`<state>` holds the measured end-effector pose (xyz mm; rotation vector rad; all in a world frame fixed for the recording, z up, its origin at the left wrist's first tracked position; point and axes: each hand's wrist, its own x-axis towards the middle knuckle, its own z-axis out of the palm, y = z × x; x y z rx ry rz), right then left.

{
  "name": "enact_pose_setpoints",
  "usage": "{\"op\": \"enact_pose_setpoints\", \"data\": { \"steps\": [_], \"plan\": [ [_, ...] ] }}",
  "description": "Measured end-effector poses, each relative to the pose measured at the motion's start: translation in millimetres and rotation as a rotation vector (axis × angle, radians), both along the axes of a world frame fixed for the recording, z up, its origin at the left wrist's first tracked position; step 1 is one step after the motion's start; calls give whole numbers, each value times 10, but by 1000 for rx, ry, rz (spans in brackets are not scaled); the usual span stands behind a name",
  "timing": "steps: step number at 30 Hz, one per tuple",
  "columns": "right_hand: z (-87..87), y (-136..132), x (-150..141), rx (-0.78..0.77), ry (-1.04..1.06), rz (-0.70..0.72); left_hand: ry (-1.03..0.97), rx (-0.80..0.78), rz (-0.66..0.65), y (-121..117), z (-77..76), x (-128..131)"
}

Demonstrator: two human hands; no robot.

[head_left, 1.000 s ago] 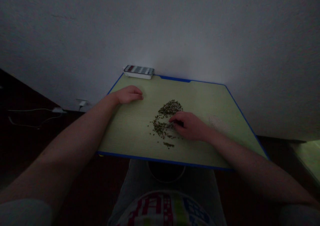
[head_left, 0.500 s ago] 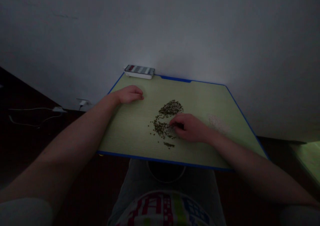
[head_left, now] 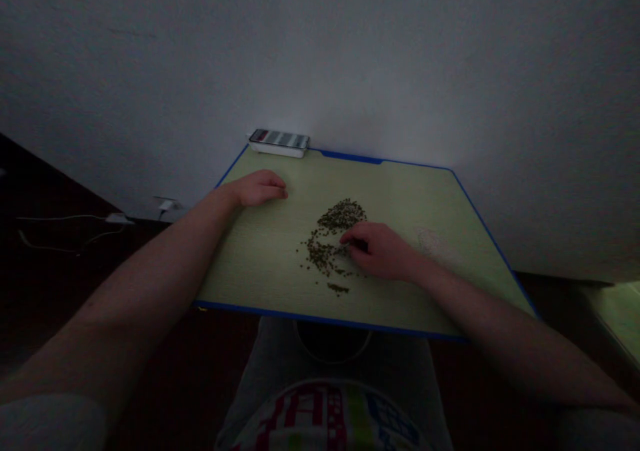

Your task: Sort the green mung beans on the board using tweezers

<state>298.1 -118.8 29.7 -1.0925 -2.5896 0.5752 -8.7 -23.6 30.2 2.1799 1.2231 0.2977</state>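
My right hand (head_left: 376,250) hovers low over small dark greenish-brown beans. Its thumb and fingertips are curled close together, and whatever lies between them is too small to make out. Just beyond is a dense heap of beans (head_left: 343,215) mixed with pale grains. To the left of the fingertips lie scattered beans (head_left: 320,254), with a small strip of beans (head_left: 338,288) nearer me. Farther right, beside my right wrist, pale rice-like grains (head_left: 434,243) are spread thin. My left hand (head_left: 261,188) rests on the board at the left, fingers loosely curled in, nothing visible in them.
The pale yellow-green tabletop (head_left: 265,264) has a blue edge and reaches almost to the wall (head_left: 380,58). At its far left corner a phone (head_left: 280,138) lies on a white box. A dark round container (head_left: 333,341) sits below the near edge. Cables (head_left: 75,218) run at the left.
My right hand has shifted slightly up and away from me, its fingertips rising off the scattered beans. My left hand has stayed put.
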Motion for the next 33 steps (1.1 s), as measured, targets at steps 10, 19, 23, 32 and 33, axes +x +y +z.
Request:
{"op": "enact_pose_setpoints", "data": {
  "steps": [10,19,23,32,33],
  "plan": [
    [-32,13,16,-16,46,147,-19,17,-24,12,-12,-10],
    [-15,-10,-19,4,42,146,-12,-7,-14,0,14,5],
    [-5,-16,-17,0,37,190,-10,-19,1,3,6,2],
    [10,-40,2,-30,16,204,7,-7,-18,11,13,0],
    [8,-42,0,-31,12,201,7,-11,-15,8,14,-1]
  ]
}}
